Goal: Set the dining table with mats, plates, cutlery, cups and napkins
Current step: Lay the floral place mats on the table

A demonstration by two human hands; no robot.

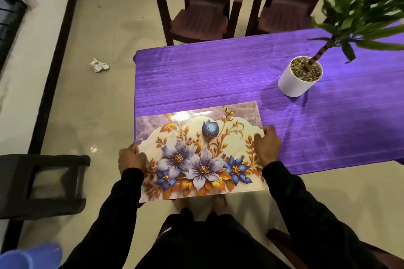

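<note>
Floral mat [201,153], long axis left-right, gripped by left hand [131,158] and right hand [267,145].

potted plant [300,77], two brown chairs [200,6], crumpled paper [99,65] on floor, dark stool [41,183]

Home dining room — clothed table [218,76], plastic chairs [201,6], tiled floor [105,35]

One wide-angle camera on my head looks forward and steeply down, close over my own arms and lap. It faces across the near corner of the purple-covered table [218,76] toward two chairs [201,6].
</note>
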